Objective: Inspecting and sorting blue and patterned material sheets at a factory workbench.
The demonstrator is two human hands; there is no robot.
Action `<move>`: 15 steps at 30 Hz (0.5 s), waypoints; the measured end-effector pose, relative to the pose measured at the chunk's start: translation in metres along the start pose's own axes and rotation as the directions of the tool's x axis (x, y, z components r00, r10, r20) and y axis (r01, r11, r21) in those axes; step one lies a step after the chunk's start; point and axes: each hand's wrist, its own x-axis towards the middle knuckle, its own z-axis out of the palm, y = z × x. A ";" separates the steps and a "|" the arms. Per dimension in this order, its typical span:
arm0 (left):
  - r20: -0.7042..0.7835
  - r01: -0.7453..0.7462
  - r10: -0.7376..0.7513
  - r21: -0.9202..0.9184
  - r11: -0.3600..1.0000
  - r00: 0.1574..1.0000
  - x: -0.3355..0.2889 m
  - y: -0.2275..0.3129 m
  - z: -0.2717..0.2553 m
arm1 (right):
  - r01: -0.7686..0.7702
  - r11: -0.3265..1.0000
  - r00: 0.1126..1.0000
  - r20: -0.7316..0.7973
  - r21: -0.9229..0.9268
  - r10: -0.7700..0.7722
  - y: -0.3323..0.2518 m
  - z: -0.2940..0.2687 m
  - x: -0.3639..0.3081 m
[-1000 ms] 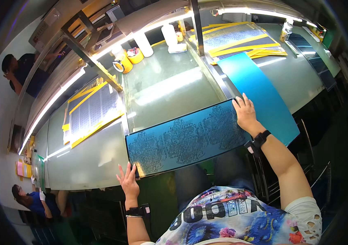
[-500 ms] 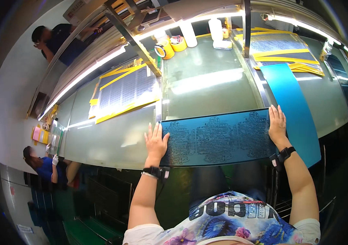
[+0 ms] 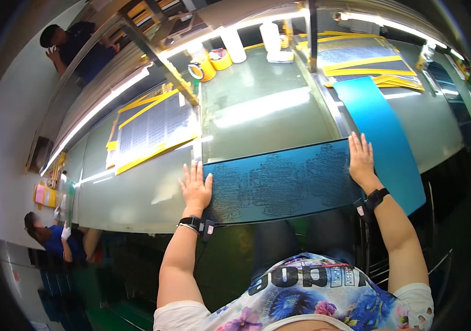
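Note:
A dark blue circuit board panel [image 3: 279, 182] with fine black trace patterns lies across the near edge of the glass-topped bench. My left hand [image 3: 196, 186] rests at its left short edge, fingers stretched out and pointing away from me. At the opposite end, my right hand [image 3: 361, 160] touches the right short edge, fingers also extended and lying flat. Neither hand is wrapped round anything. Just right of the panel, a plain bright blue sheet [image 3: 382, 132] lies lengthwise and overhangs the near edge of the bench.
Patterned films with yellow tape borders lie at left [image 3: 155, 129] and far right [image 3: 365, 58]. Tape rolls [image 3: 202, 69] and white bottles [image 3: 234, 45] stand at the back. Metal posts [image 3: 313, 38] carry a lit shelf. A person in blue [image 3: 56, 240] works at the left end; another person [image 3: 81, 49] is behind.
The whole view has shifted, so the bench, panel and hands appear slightly further left and the panel a little tilted. My hands keep their places at the panel's two ends.

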 end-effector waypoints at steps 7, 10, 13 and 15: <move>0.094 0.105 -0.109 0.051 0.993 0.990 -0.002 0.001 -0.004 | 0.219 0.965 0.976 -0.027 0.147 -0.218 0.019 -0.045 -0.107; 0.033 0.063 -0.068 0.147 0.987 0.997 -0.004 -0.004 -0.008 | 0.290 0.937 0.953 0.031 0.193 -0.302 0.028 -0.077 -0.151; 0.012 0.019 -0.022 0.254 0.967 1.000 -0.010 0.010 -0.019 | 0.207 0.921 0.977 -0.026 0.329 -0.211 0.040 -0.089 -0.138; 0.008 -0.082 0.082 0.147 0.986 0.997 -0.015 0.051 -0.032 | 0.224 0.916 0.973 -0.032 0.333 -0.227 0.036 -0.096 -0.121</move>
